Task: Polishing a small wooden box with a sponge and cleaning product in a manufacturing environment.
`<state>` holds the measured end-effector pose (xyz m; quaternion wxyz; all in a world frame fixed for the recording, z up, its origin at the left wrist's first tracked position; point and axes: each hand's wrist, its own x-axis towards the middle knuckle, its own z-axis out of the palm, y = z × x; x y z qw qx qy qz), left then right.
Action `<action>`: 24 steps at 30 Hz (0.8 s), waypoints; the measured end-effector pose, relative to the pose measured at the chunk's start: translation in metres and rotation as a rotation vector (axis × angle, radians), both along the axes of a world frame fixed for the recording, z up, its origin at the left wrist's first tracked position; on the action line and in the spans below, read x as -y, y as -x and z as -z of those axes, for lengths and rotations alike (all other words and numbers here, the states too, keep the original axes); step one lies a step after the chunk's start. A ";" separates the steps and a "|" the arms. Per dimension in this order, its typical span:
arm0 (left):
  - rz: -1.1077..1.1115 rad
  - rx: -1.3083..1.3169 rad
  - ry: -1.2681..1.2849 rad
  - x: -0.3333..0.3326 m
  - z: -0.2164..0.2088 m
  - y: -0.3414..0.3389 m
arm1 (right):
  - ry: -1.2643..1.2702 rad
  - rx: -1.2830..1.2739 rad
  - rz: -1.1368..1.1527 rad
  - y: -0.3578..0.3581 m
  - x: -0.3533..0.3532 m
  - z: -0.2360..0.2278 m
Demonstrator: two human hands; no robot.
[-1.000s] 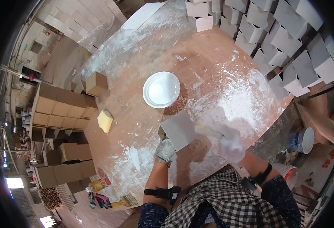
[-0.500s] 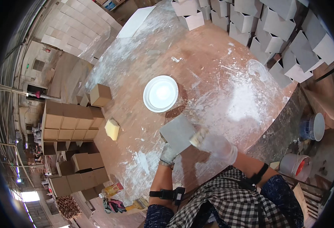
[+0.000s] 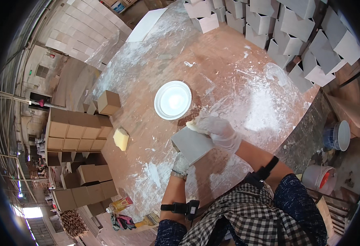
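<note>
LH (image 3: 181, 164) w/ box (image 3: 193, 146) (gray), RH (image 3: 222, 132) w/ pad (image 3: 194, 124)

There were two gloved hands (image 3: 181, 164) (image 3: 223, 133), one held grey box (image 3: 193, 145), one white basin (image 3: 158, 107), one yellow sponge (image 3: 121, 140) on the table (image 3: 145, 78), one bottle (image 3: 121, 204) and two buckets (image 3: 331, 137) (image 3: 312, 177).

Left hand (image 3: 181, 163) holding the grey box (image 3: 193, 144), right hand (image 3: 222, 130) gripping some cream thing (image 3: 194, 124) at its edge, white bowl (image 3: 172, 117) nearby.
</note>
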<state>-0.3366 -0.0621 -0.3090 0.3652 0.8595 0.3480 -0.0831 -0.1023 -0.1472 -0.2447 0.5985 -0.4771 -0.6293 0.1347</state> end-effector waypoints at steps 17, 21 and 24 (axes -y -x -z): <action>-0.075 0.093 0.138 -0.001 0.012 0.004 | 0.089 -0.083 0.122 0.015 -0.012 -0.023; -0.157 0.238 0.333 -0.005 0.025 0.006 | 0.001 -0.065 -0.059 0.028 -0.048 -0.012; -0.291 0.513 0.695 -0.004 0.044 0.003 | 0.055 -0.023 -0.098 0.044 -0.012 -0.005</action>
